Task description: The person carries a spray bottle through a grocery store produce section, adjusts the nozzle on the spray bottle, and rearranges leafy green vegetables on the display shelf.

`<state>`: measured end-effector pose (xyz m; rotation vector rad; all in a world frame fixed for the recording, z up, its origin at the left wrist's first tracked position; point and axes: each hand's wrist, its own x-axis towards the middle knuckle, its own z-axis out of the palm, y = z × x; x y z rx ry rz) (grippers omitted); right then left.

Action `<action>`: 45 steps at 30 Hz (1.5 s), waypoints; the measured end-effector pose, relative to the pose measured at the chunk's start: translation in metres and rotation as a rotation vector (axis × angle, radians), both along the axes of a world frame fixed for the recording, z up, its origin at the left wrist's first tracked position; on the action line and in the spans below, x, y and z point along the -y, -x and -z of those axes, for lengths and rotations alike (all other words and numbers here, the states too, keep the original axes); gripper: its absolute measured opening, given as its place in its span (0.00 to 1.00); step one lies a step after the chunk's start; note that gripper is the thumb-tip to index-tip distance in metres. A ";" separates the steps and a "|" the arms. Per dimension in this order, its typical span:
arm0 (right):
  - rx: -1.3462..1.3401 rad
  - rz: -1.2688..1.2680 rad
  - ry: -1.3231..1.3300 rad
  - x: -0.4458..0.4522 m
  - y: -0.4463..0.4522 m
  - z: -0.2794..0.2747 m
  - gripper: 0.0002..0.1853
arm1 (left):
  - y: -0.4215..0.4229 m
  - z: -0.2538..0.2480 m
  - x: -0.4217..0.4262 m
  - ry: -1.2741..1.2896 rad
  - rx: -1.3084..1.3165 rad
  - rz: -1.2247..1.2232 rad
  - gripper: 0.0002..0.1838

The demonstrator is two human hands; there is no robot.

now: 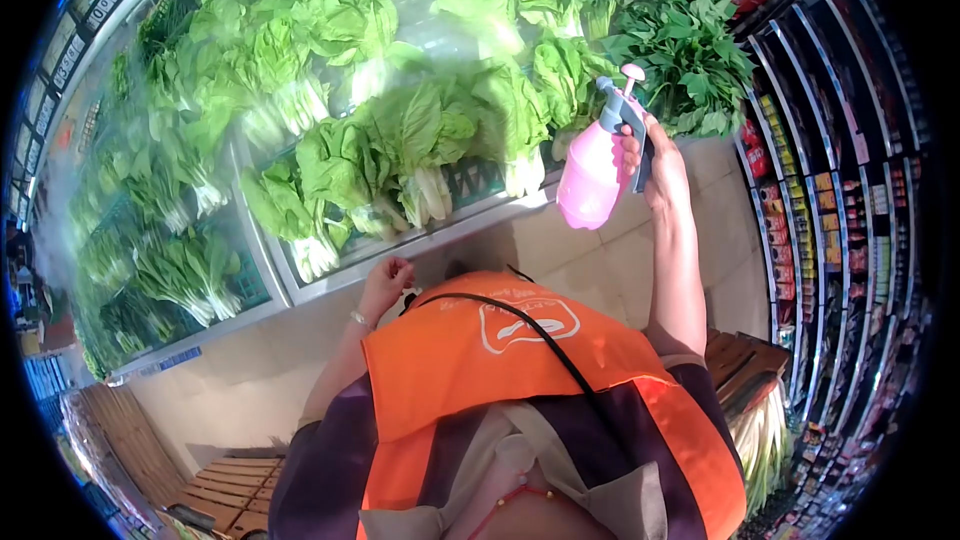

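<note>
A pink spray bottle (592, 178) with a grey head and handle and a pink pump knob is in my right hand (657, 162), whose fingers wrap round the handle. It is held over the front edge of the vegetable display, right of the leafy greens (430, 125). Near my waist, my left hand (390, 280) is curled close to the metal edge (400, 252) of the display. Whether its fingers hold anything is too small to tell. Bunches with white stems lie in rows, and haze covers part of them.
Shelves of packaged goods (830, 210) stand on the right. Dark leafy greens (690, 50) fill the display's right end. Wooden slatted crates (235, 490) are at lower left, and a slatted stand (735, 365) with long pale-stemmed vegetables (762, 440) is at lower right.
</note>
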<state>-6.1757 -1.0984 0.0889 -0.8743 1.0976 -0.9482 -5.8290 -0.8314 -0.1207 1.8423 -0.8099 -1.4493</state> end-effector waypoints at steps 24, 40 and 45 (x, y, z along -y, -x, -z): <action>-0.005 0.071 0.012 -0.035 -0.023 -0.002 0.20 | -0.018 0.003 -0.002 -0.013 0.023 0.049 0.10; 0.038 0.207 0.079 -0.048 0.017 -0.007 0.21 | -0.010 -0.006 0.023 -0.078 0.005 0.205 0.11; 0.180 0.347 0.174 -0.029 0.054 -0.026 0.22 | 0.007 -0.006 0.036 -0.100 0.002 0.187 0.11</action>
